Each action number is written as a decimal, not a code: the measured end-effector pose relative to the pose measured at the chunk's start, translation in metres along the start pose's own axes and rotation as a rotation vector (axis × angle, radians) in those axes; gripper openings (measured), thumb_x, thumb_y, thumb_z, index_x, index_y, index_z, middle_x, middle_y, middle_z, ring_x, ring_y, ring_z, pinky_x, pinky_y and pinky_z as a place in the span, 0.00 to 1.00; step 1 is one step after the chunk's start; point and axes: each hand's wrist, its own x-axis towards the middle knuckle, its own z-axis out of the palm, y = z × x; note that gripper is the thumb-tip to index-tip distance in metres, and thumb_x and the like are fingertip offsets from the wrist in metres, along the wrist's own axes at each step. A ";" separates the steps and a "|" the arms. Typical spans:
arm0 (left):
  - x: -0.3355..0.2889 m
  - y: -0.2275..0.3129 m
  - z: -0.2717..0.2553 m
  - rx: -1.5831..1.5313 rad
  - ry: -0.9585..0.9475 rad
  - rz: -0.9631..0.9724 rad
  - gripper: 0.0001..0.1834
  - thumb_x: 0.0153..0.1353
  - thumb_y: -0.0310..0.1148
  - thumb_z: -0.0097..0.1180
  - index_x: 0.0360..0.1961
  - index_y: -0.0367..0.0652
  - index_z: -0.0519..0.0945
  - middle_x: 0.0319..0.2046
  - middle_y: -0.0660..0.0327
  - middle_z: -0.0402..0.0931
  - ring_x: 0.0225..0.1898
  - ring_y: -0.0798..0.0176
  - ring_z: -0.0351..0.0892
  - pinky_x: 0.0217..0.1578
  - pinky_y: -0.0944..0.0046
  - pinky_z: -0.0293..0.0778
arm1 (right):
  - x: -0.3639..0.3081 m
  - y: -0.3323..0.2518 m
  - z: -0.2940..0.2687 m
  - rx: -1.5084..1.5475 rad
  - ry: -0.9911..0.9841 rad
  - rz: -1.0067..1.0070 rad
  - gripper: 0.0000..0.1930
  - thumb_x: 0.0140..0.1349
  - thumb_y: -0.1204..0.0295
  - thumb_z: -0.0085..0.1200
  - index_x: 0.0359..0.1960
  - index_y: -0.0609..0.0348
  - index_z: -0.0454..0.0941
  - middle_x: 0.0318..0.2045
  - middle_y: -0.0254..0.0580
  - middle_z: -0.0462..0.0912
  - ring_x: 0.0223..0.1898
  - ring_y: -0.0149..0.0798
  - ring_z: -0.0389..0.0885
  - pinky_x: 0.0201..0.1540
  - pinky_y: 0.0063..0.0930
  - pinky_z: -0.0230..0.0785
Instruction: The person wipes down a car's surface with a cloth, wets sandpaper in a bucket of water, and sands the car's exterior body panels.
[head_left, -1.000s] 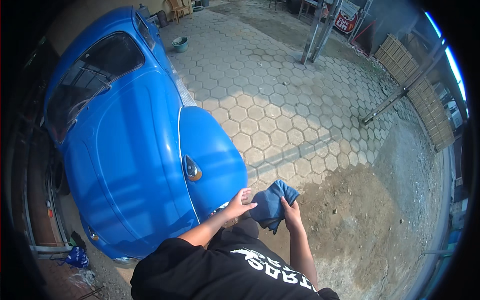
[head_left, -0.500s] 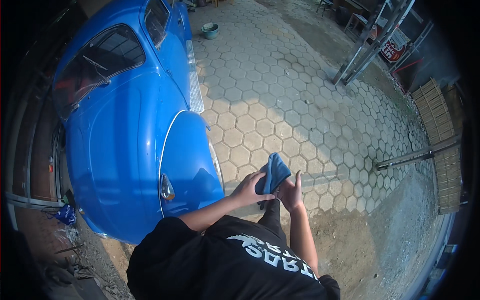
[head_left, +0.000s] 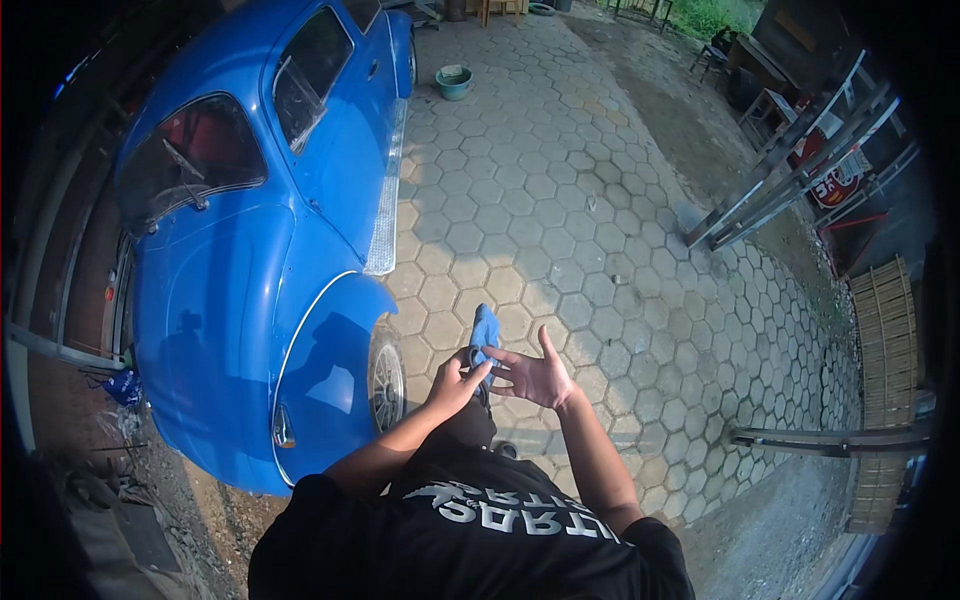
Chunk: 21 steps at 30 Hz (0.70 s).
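Note:
A blue cloth (head_left: 486, 325) hangs bunched in front of my body, with my left hand (head_left: 455, 388) closed on its lower part. My right hand (head_left: 540, 380) is turned palm up, its fingers stretched toward the cloth and the thumb pointing away. Its fingertips overlap the cloth's edge in view; I cannot tell whether they touch it. To my left stands a rounded blue car (head_left: 230, 250), whose front fender (head_left: 330, 385) and wheel (head_left: 386, 375) are nearest to my left arm.
Hexagonal paving (head_left: 540, 220) spreads ahead, part sunlit, part shaded. A green basin (head_left: 454, 84) sits beyond the car's running board (head_left: 384, 215). On the right are metal posts (head_left: 790, 165), a horizontal beam (head_left: 830, 440) and a bamboo screen (head_left: 885, 350). A blue bag (head_left: 124, 387) lies at the left.
My hands and the cloth have moved left in view. The right hand has drawn partly away from the cloth, its fingers spread. The view has shifted, showing more of the car's side and wheel.

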 end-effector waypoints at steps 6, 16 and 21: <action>0.130 -0.009 -0.037 -0.009 0.146 -0.291 0.23 0.71 0.50 0.57 0.42 0.36 0.80 0.34 0.62 0.78 0.38 0.68 0.74 0.43 0.64 0.70 | 0.070 -0.100 -0.040 -0.032 0.061 -0.022 0.55 0.63 0.22 0.24 0.73 0.58 0.63 0.76 0.41 0.57 0.76 0.51 0.52 0.73 0.52 0.51; 0.360 0.042 -0.070 -0.582 -0.003 -0.298 0.29 0.70 0.48 0.58 0.60 0.35 0.75 0.56 0.56 0.78 0.56 0.63 0.77 0.60 0.62 0.69 | 0.194 -0.283 -0.097 -0.772 0.542 -0.311 0.37 0.68 0.45 0.56 0.65 0.65 0.69 0.63 0.50 0.73 0.62 0.40 0.71 0.62 0.37 0.66; 0.459 0.074 -0.081 -0.481 0.160 -0.354 0.31 0.72 0.54 0.54 0.60 0.35 0.76 0.54 0.59 0.79 0.56 0.66 0.74 0.60 0.64 0.66 | 0.252 -0.369 -0.110 -0.686 0.560 -0.299 0.27 0.64 0.55 0.67 0.54 0.64 0.80 0.42 0.36 0.86 0.44 0.29 0.82 0.53 0.27 0.72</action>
